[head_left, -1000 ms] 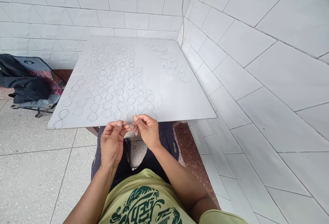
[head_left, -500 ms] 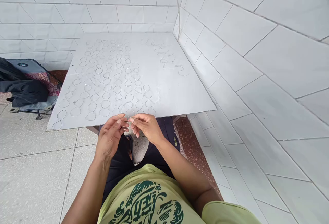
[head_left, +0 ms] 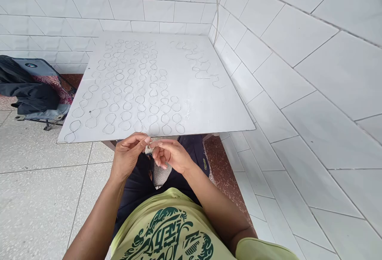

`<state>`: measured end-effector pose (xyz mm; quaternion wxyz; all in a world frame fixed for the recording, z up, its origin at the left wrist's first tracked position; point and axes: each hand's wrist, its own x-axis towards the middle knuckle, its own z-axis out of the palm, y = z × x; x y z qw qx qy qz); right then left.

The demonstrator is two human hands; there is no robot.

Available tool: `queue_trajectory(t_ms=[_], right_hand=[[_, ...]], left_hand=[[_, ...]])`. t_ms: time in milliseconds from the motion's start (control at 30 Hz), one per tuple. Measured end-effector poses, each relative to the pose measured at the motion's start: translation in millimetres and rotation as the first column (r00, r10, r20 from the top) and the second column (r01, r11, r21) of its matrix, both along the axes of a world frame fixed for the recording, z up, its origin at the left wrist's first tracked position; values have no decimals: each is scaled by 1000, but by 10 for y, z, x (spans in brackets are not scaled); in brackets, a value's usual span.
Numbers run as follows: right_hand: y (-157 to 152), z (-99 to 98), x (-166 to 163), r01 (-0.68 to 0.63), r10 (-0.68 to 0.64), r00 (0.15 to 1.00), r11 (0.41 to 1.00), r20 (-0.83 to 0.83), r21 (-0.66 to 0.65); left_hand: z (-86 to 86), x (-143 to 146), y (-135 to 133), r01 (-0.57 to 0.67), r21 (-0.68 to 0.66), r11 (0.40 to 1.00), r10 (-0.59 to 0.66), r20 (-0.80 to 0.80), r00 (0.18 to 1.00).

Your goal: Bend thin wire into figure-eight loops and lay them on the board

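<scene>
A thin piece of wire (head_left: 149, 147) runs between my two hands, just in front of the table's near edge. My left hand (head_left: 127, 155) pinches it between thumb and index finger. The thumb and index finger of my right hand (head_left: 172, 155) close on its other side, while the lower fingers curl loosely. Most of the wire is hidden by my fingers. Beyond my hands, rows of wire figure-eights, such as this one (head_left: 166, 124), lie flat on the white tabletop (head_left: 209, 108). Several open, curved wire pieces (head_left: 203, 78) are spread at its back right.
White tiled walls (head_left: 298, 104) stand behind the table and along its right side. A cable (head_left: 217, 13) hangs in the corner. At the left is a folding chair (head_left: 44, 110) with dark cloth (head_left: 32, 94) on it. My knees are under the table's front edge.
My left thumb and fingers have drawn together into a closer pinch on the wire. My right hand has turned slightly, with its fingers more bent. The view has shifted a little.
</scene>
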<state>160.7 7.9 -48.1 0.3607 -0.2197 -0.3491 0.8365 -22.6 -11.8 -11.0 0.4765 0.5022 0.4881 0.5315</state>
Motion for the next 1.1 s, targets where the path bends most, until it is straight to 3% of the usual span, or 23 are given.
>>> queue_trajectory(t_ms=[133,233,333,467,533,667,900,1100], right_hand=[[-99,21,93,52,-87,987,970,136,239],[-166,22,62,78,-154,965,942,213,327],[-186,-1,-8,190,-255,943,940,213,284],[-160,-12,-2,223,-248,953,963,173,152],[-157,-1,32,212,-229,958,971,175,111],[-188,31,61,164,-175,963,984,206,71],[-221,18,36,111,-137,906,990,399,88],[-226,-15,29,111,-131,869,991,477,70]], left_hand=[[32,42,-43,-98,-29,995,89,-223,971],[6,109,-60,-101,15,995,101,-314,944],[11,156,-77,-89,-9,996,80,-340,937],[137,149,-103,-169,-116,979,118,-358,926],[217,141,-111,-186,-136,973,136,-312,940],[283,148,-108,-64,-96,993,51,-133,990],[139,114,-52,3,-45,999,-4,-23,1000],[108,124,-45,175,-152,973,-148,175,973]])
